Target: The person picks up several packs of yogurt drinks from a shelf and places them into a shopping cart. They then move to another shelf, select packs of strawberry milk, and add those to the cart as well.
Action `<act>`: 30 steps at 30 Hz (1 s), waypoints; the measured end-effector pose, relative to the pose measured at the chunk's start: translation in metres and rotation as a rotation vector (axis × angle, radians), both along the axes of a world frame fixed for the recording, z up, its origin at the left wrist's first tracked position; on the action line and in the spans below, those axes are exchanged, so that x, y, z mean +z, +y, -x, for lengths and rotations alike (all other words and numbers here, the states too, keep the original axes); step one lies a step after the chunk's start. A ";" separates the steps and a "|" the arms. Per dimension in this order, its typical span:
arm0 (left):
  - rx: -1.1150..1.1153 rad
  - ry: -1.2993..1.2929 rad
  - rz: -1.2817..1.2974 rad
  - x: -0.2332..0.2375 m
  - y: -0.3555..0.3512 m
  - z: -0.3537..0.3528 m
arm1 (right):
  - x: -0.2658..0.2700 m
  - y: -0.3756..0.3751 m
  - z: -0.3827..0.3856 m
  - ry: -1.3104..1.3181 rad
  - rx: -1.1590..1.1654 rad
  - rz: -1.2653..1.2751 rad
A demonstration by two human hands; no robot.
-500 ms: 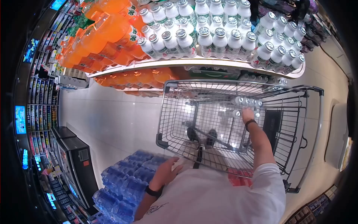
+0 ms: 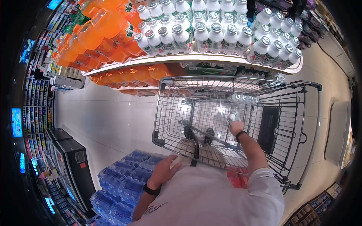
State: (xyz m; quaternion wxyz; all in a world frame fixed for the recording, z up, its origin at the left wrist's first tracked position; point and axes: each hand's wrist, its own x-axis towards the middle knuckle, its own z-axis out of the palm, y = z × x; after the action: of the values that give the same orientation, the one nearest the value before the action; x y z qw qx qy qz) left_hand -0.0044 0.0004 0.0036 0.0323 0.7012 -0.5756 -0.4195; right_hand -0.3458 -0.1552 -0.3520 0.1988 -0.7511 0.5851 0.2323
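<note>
My right hand [image 2: 236, 127] reaches down into a metal shopping cart [image 2: 162, 113], its fingers closed round a small white bottle [image 2: 232, 115] with a silvery cap. Behind that hand, a row of similar white bottles [image 2: 245, 99] stands at the cart's far side. Held out by my body, my left hand [image 2: 164, 171] has its fingers apart and holds nothing. It is nearest to stacked packs of blue bottled water [image 2: 128, 177] on the floor.
Beyond the cart runs a shelf [image 2: 226, 60] bearing packs of white bottles [image 2: 215, 35] and large orange soda bottles [image 2: 102, 34]. A black cabinet [image 2: 75, 162] stands at the left. Something red [image 2: 237, 177] shows under the cart by my right sleeve.
My right hand has moved left and toward me inside the cart, bringing the white bottle away from the row. My left hand keeps nearly the same pose. The view has shifted slightly.
</note>
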 end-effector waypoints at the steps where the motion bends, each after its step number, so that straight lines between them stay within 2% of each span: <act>1: -0.003 0.006 0.015 -0.005 0.004 -0.003 | 0.008 0.005 -0.002 -0.024 0.002 -0.014; 10: 0.013 0.046 0.006 -0.013 0.007 -0.011 | 0.043 0.033 0.051 -0.116 -0.011 -0.120; 14: -0.081 0.080 0.073 -0.012 -0.012 -0.014 | 0.087 0.026 0.052 -0.289 0.144 -0.098; 15: -0.092 0.128 0.086 -0.011 -0.019 -0.013 | 0.106 0.023 0.046 -0.345 0.144 -0.086; 17: -0.210 0.253 0.218 0.001 -0.040 -0.009 | 0.152 0.015 0.026 -0.370 0.285 -0.056; 19: -0.300 0.380 0.399 0.001 -0.057 -0.007 | 0.223 0.015 -0.003 -0.406 0.408 -0.043; 22: -0.443 0.470 0.610 0.030 -0.091 0.006 | 0.345 0.023 -0.044 -0.519 0.528 -0.067; 25: -0.608 0.617 0.567 0.046 -0.105 0.006 | 0.452 0.033 -0.073 -0.736 0.597 -0.047; 28: -0.536 0.811 0.196 0.083 -0.107 -0.016 | 0.501 0.033 -0.086 -0.856 0.488 -0.170; 29: -0.461 0.893 0.355 0.091 -0.102 -0.014 | 0.509 0.030 -0.087 -0.854 0.452 -0.149; 30: -0.359 0.928 0.336 0.088 -0.095 -0.015 | 0.508 0.029 -0.086 -0.980 0.298 -0.200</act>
State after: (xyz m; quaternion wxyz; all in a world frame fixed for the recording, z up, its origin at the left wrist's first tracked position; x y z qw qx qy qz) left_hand 0.0101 -0.0949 0.0912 0.3236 0.3171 -0.6710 -0.5869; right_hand -0.2596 -0.1260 0.1558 0.4850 -0.8241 0.2852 -0.0661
